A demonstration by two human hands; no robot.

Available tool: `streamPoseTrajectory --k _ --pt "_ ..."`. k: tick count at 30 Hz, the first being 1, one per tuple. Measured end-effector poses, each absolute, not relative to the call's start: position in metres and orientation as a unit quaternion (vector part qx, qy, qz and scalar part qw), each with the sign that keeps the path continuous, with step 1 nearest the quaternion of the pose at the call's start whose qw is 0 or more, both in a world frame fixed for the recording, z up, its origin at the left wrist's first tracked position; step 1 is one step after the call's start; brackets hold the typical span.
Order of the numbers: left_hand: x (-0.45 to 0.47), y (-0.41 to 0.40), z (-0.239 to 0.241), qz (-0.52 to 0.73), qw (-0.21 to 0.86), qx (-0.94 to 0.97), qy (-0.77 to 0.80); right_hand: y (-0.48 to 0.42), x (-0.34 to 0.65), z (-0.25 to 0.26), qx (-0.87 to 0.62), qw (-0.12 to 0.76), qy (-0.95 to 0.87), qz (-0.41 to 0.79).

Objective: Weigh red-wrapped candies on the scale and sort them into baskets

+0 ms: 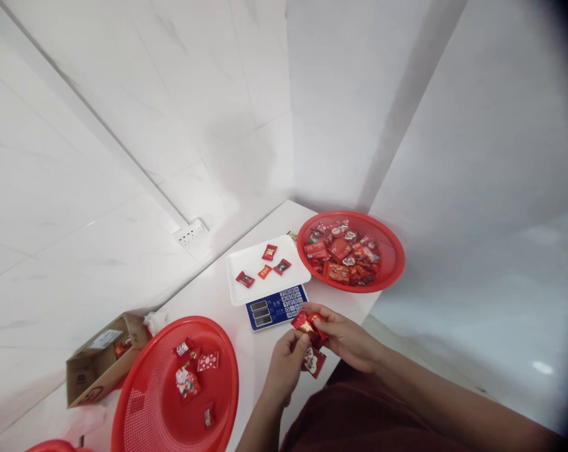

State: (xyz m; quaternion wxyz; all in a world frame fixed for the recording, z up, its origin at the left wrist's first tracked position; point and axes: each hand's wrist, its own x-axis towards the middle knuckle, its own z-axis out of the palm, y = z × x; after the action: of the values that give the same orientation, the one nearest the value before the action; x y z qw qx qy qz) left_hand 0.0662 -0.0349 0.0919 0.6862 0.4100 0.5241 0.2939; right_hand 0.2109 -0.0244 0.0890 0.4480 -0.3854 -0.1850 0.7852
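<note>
Both hands meet just in front of the scale, over the table's near edge. My right hand (349, 339) pinches a small bunch of red wrapped candies (308, 323). My left hand (286, 367) closes on the same bunch from below, and another red packet (314, 362) hangs under its fingers. The blue-faced scale (277, 306) carries a white tray (246, 260) with several red candies (268, 252) lying on it. The hands are nearest to the scale's keypad.
A red basket (394, 251) full of wrapped candies stands beyond the scale at the right. Another red basket (142, 402) with a few packets lies at the left. An open cardboard box (95, 370) sits beside it. A wall socket (189, 233) is behind the table.
</note>
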Motion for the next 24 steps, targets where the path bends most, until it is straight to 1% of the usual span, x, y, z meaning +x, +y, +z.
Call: streamPoseTrajectory --k 9,14,18,20,24 --pt "0.066 -0.032 0.088 0.293 0.695 0.393 0.526 -0.018 0.219 0.084 -0.413 0.455 -0.165 0.772" --pt "0.068 -0.032 0.085 0.285 0.700 0.375 0.536 -0.023 0.216 0.091 -0.407 0.425 -0.193 0.785" --pt "0.060 -0.029 0.082 0.299 0.687 0.411 0.519 -0.024 0.216 0.092 -0.428 0.408 -0.227 0.774" --pt "0.054 -0.025 0.085 0.284 0.676 0.460 0.501 -0.022 0.219 0.092 -0.457 0.379 -0.260 0.761" --pt "0.048 -0.016 0.098 0.206 0.622 0.580 0.483 -0.019 0.223 0.097 -0.479 0.260 -0.380 0.747"
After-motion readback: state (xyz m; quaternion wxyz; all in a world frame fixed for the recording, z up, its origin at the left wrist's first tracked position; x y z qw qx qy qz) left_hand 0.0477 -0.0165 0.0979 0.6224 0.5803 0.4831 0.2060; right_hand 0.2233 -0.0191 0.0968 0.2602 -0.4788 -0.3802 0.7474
